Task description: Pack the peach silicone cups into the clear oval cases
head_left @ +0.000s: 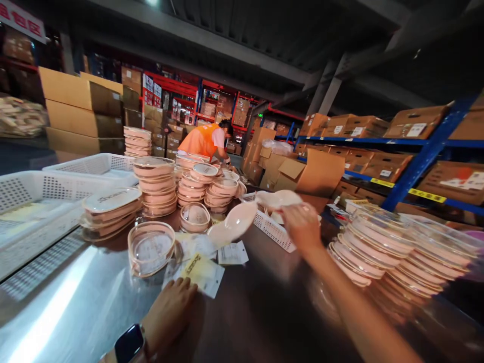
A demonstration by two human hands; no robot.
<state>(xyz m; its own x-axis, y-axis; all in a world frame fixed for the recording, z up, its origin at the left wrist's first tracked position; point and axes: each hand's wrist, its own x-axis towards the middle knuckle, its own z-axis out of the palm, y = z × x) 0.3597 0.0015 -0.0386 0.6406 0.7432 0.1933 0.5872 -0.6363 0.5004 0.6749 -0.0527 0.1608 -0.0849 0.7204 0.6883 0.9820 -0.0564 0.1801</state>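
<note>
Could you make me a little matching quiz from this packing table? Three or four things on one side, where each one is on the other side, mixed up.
Things:
1. left hand
2. right hand
3. round clear dish
4. person in an orange vest

Places:
A. far end of the table, bent over the stacks
B. flat on the metal table, fingertips at a paper packet
C. alone on the table, in front of the pink stacks
D. stretched out over a white basket

Pairs: 1-B, 2-D, 3-C, 4-A
</note>
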